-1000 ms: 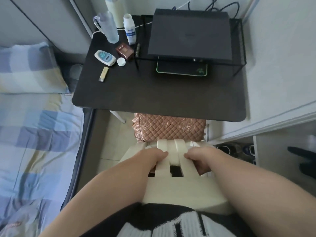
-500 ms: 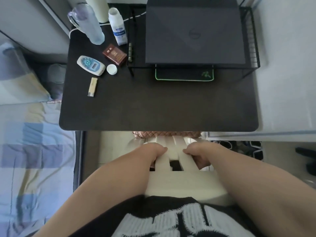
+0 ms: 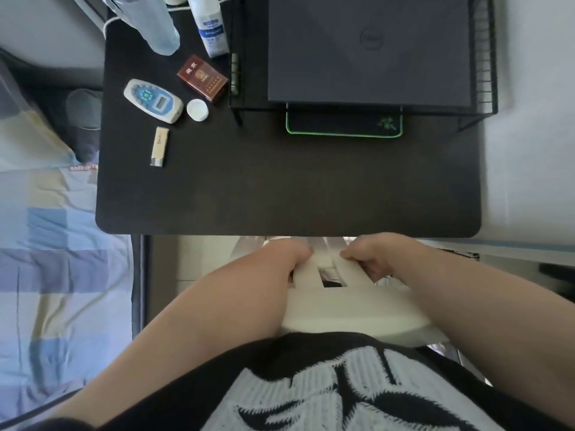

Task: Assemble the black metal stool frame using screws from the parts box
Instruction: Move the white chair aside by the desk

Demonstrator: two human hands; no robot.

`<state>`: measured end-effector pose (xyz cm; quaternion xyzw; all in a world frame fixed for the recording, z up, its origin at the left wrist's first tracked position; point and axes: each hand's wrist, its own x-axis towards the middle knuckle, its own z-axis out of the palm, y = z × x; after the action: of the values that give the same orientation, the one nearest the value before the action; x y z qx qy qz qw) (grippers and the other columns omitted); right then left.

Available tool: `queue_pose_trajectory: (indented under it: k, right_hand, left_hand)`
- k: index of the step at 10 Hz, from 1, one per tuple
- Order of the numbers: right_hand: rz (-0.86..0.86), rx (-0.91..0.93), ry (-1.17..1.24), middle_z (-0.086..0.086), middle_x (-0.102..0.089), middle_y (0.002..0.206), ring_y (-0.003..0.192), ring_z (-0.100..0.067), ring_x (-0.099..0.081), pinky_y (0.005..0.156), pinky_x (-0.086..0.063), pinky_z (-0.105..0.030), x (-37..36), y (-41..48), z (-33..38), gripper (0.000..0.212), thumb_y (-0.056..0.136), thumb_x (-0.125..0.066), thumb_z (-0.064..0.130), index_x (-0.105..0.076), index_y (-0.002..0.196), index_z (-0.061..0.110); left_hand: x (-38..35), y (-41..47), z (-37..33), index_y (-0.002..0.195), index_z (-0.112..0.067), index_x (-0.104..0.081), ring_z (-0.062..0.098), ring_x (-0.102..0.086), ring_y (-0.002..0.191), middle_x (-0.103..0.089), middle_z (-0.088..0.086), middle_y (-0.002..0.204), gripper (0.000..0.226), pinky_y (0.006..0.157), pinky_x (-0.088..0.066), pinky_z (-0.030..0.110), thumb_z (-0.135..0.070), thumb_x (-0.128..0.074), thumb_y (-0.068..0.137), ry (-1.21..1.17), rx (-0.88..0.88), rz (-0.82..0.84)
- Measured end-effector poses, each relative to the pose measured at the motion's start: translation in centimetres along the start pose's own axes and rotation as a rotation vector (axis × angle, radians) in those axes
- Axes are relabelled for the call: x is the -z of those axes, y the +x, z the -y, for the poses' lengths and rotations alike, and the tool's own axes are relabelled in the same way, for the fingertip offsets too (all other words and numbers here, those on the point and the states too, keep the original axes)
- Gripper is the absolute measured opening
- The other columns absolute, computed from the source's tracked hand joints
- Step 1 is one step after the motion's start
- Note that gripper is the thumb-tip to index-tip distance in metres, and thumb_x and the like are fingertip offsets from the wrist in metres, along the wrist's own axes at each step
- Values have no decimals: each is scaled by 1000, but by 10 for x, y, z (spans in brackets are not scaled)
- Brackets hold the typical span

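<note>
Both hands clamp the white slatted piece [image 3: 351,309] just beneath the near edge of the tabletop [image 3: 280,197]: left hand [image 3: 289,256] fingers [image 3: 303,248] curled round its left slat, right hand [image 3: 373,256] fingers round the right slat

I'm in a bedroom at home: my bed [image 3: 62,275], with checked sheet and pillow [image 3: 28,141], lies just left of a small black table [image 3: 280,188] carrying a closed laptop [image 3: 367,48], cigarette pack [image 3: 202,78], lighter [image 3: 160,146] and lotion bottle [image 3: 209,24].
</note>
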<state>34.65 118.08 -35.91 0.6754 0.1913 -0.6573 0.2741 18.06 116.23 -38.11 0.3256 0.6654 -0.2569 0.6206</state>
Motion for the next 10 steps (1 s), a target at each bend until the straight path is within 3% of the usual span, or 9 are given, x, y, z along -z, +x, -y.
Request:
queue_pose_trajectory:
  k: [1, 3, 4, 5, 6, 7, 8, 9, 10]
  right_hand:
    - [-22, 12, -79, -10, -78, 85, 82, -27, -75, 75, -60, -43, 0, -2, -3, 31, 110, -39, 26, -58, 119, 4]
    - [-115, 86, -556, -13, -71, 105, 79, -28, -74, 64, -61, -35, 2, -38, 4, 34, 103, -44, 30, -62, 112, 2]
    - [-177, 181, -704, -9, -68, 114, 93, -30, -71, 79, -61, -43, 8, -58, 6, 32, 102, -45, 34, -53, 114, 6]
    - [-356, 355, -947, -9, -64, 124, 99, -27, -63, 87, -53, -36, 16, -76, -2, 37, 104, -45, 36, -59, 124, 8]
    - [-501, 520, -921, -6, -59, 133, 111, -27, -60, 99, -49, -42, 26, -90, -17, 41, 103, -46, 43, -55, 136, 20]
    - [-565, 636, -803, -3, -53, 143, 114, -25, -59, 98, -51, -43, 30, -106, -31, 48, 103, -47, 45, -42, 148, 29]
    - [-691, 788, -794, -1, -43, 153, 133, -26, -46, 103, -45, -44, 30, -118, -45, 56, 103, -49, 42, -32, 154, 29]
    - [-850, 912, -803, -2, -34, 159, 143, -28, -33, 110, -37, -47, 22, -130, -60, 63, 102, -51, 38, -25, 157, 26]
    - [-994, 964, -776, 0, -19, 166, 153, -27, -15, 119, -23, -49, 14, -140, -67, 72, 101, -51, 41, -13, 161, 26]
  left_hand:
    - [0, -5, 1, 137, -11, -50, 33, -70, 103, -64, 16, 128, 44, 97, -55, 49, -39, -40, 104, -137, 49, 48]
    - [19, -46, -14, 139, -4, -45, 27, -73, 93, -71, 11, 110, 63, 94, -56, 42, -55, -42, 101, 274, 82, 172]
    - [25, -78, -27, 145, 3, -36, 31, -71, 84, -71, 15, 114, 76, 71, -57, 40, -58, -44, 100, 488, 105, 145]
    - [25, -108, -28, 138, 1, -49, 26, -67, 73, -68, 11, 109, 67, 56, -49, 33, -55, -44, 102, 637, 82, 79]
    - [18, -124, -18, 127, -5, -56, 21, -67, 76, -66, 1, 94, 54, 56, -49, 32, -52, -44, 102, 596, -27, 11]
    - [14, -133, -10, 122, -10, -59, 22, -70, 90, -71, -1, 99, 48, 64, -53, 33, -51, -44, 102, 502, -117, -63]
    - [14, -139, -4, 100, -9, -65, 21, -70, 87, -73, -3, 94, 47, 69, -54, 32, -52, -44, 99, 455, -245, -244]
    - [14, -150, -1, 107, -10, -69, 26, -69, 93, -73, 4, 103, 46, 86, -54, 37, -49, -46, 100, 352, -411, -450]
    - [19, -162, 2, 131, -17, -58, 24, -58, 117, -63, 2, 130, 46, 96, -45, 36, -50, -46, 101, 352, -532, -618]
